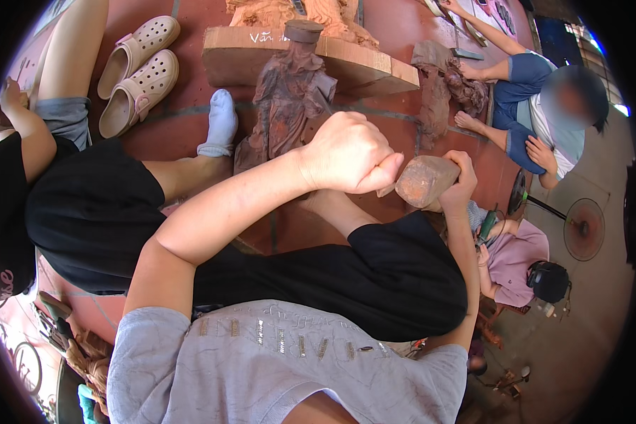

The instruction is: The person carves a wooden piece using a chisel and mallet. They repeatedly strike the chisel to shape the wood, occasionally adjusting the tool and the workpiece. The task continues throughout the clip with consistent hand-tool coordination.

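Observation:
A dark brown carved wooden figure with a flat-topped hat stands upright in front of me, between my legs. My left hand is closed in a fist just in front of the figure's right side. What it grips is mostly hidden; a small end shows below the fingers. Just to its right, my right hand is closed round a worn wooden mallet, whose blunt end faces me close to the left fist.
A larger light-wood carving on a thick base stands behind the figure. Another dark carving is at the right, near a seated person. Beige clogs lie at the far left. People sit on both sides; a fan stands right.

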`<state>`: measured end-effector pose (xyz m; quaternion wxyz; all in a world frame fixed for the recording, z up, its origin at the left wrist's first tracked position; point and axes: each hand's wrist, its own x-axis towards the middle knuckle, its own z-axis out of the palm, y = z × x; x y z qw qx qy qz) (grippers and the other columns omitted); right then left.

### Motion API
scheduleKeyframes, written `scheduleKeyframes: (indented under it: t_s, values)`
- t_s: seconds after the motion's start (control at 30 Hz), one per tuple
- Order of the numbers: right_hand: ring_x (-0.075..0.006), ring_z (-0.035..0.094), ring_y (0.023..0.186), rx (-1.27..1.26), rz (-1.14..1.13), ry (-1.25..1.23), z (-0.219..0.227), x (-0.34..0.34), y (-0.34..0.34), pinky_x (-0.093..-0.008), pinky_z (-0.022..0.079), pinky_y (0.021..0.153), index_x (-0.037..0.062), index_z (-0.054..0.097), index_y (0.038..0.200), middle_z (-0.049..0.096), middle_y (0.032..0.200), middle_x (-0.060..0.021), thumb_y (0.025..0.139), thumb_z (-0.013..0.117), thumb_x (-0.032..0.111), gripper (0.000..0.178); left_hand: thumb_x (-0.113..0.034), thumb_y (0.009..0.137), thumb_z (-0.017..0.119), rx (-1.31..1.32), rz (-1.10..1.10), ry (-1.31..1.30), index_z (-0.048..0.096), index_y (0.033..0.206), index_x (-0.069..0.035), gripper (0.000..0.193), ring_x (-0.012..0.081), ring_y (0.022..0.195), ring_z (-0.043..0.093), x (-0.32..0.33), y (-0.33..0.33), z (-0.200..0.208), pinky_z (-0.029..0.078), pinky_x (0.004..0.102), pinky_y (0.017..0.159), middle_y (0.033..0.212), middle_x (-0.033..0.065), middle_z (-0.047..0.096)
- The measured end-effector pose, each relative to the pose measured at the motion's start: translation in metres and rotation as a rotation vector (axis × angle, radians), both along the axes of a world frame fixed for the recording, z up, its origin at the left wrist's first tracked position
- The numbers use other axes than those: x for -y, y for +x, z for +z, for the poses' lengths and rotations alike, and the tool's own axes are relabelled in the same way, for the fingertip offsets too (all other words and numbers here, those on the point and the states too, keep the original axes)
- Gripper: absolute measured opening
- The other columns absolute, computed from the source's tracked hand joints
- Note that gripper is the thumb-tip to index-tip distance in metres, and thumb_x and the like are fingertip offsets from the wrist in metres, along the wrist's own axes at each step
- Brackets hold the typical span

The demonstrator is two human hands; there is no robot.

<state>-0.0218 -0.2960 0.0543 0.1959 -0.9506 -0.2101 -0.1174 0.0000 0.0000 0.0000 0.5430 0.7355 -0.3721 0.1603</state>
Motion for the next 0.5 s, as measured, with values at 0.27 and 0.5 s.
scheduleKeyframes:
  t_s: [0.27,0.5]
  values:
    - [-0.0241,0.058,0.080,-0.036,-0.090,0.108,-0.010,0.008,-0.001,-0.0324,0.048,0.074,0.0048,0.059,0.093,0.059,0.086,-0.0087,0.067,0.080,0.002,0.033,-0.017,0.086,0.056,0.009,0.048,-0.037,0.050,0.055,-0.011,0.033,0.0288,0.052,0.055,0.002,0.008,-0.006,0.044,0.0407,0.053,0.053,0.0062,0.052]
    - [-0.0249,0.058,0.075,0.137,0.043,-0.142,0.009,-0.014,0.010,-0.0366,0.048,0.070,0.0059,0.060,0.089,0.058,0.080,-0.0075,0.068,0.083,0.003,0.032,-0.018,0.091,0.053,-0.016,-0.075,-0.121,0.046,0.056,-0.011,0.036,0.0287,0.052,0.051,-0.018,0.012,-0.005,0.041,0.0404,0.053,0.054,0.0055,0.047]
